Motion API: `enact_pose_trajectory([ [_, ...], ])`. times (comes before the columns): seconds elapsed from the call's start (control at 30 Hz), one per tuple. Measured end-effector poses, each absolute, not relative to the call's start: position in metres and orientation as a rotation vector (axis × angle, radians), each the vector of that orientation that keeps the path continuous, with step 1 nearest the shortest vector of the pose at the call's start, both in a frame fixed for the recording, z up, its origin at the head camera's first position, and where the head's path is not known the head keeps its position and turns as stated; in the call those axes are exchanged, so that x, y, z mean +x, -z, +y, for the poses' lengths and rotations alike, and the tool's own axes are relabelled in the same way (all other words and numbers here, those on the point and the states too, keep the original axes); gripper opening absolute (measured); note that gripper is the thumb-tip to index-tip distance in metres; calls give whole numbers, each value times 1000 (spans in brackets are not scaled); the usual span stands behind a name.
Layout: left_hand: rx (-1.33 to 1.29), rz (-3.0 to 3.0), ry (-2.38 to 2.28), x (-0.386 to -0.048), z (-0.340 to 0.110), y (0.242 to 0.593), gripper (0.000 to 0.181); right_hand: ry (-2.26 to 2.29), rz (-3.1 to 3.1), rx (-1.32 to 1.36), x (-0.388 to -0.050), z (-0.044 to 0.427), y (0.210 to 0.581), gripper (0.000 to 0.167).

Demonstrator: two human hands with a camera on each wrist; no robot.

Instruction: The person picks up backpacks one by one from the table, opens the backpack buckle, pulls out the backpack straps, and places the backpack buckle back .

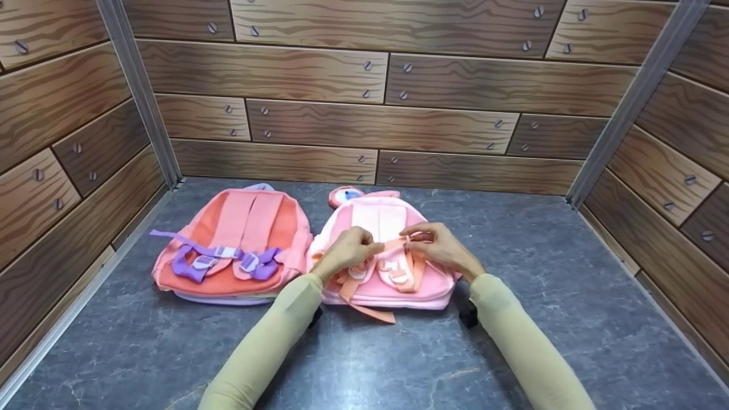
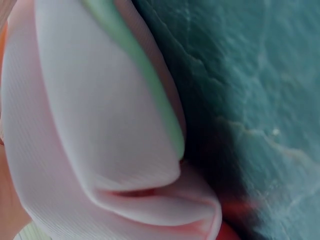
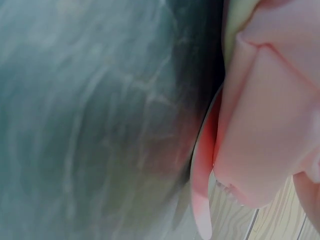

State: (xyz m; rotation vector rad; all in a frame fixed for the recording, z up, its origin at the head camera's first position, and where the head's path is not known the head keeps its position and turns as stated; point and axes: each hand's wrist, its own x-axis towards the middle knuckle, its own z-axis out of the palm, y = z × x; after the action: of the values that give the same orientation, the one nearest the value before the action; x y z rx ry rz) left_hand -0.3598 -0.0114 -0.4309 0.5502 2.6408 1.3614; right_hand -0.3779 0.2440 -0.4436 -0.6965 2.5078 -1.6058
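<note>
A light pink backpack [image 1: 430, 291] lies in the middle of the tabletop with its shoulder straps facing up. Over it, my left hand [image 1: 348, 250] pinches an orange webbing strap [image 1: 394, 245]. My right hand [image 1: 443, 248] pinches the same strap farther right, its fingertips near the strap's end. Below the hands, a loose orange strap tail [image 1: 370, 312] hangs over the bag's front edge onto the table. Pale buckles [image 1: 393, 266] lie on the shoulder straps. The left wrist view shows the bag's pale side fabric [image 2: 100, 125]; the right wrist view shows its opposite side [image 3: 270, 120]. Neither shows the fingertips.
On the left lies a coral backpack [image 1: 289, 228] with purple straps [image 1: 193, 267], against the pink one. A round plush piece with a blue spot [image 1: 346, 196] sits behind the pink bag. Wood-patterned walls [image 1: 364, 119] enclose the dark marbled tabletop [image 1: 535, 267].
</note>
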Motion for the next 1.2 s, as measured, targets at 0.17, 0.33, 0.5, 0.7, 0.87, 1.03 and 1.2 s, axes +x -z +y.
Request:
enact_pose_trajectory([
  [0.17, 570, 2627, -1379, -361, -12, 432, 37, 1614, 2505, -725, -377, 245, 443, 32],
  [0.33, 622, 2644, -1394, -369, -15, 443, 39, 1578, 2594, -725, -377, 248, 444, 32],
  [0.5, 588, 2667, -1364, -359, -13, 433, 32, 1580, 2641, -714, -379, 250, 447, 34],
  [0.7, 590, 2701, -1363, -357, -10, 432, 26, 1559, 2663, -714, -379, 253, 446, 33],
  [0.87, 600, 2692, -1372, -358, -10, 431, 24, 1543, 2659, -723, -379, 254, 444, 32],
  [1.03, 584, 2682, -1368, -359, -9, 431, 22, 1462, 2688, -690, -379, 253, 442, 31],
  [1.2, 580, 2684, -1367, -359, -9, 432, 20, 1391, 2677, -677, -378, 253, 440, 33],
])
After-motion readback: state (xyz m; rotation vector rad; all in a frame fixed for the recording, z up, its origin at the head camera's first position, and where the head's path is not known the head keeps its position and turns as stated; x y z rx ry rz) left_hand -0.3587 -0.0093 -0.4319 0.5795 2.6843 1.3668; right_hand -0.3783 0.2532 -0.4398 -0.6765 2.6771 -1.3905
